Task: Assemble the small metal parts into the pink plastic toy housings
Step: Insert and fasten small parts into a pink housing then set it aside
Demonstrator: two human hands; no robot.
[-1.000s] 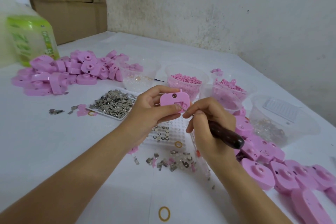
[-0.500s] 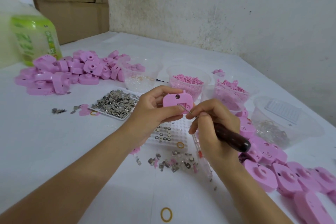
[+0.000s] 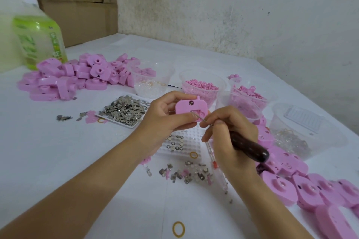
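Note:
My left hand grips a pink plastic housing above the table, its open face turned toward me. My right hand holds a pick tool by its dark wooden handle; the thin metal tip reaches into the housing's small rectangular recess. A white tray heaped with small metal parts lies left of my hands. More loose metal parts are scattered on the table below them. A white grid tray with a few metal rings sits under my hands.
A pile of pink housings lies at the back left by a green-labelled jug. More housings run along the right. Clear cups with pink bits and clear pieces stand behind. Yellow rubber bands lie on the white table.
Both hands stay together on the housing; the tool tip has shifted slightly at the recess. The view has drifted a little.

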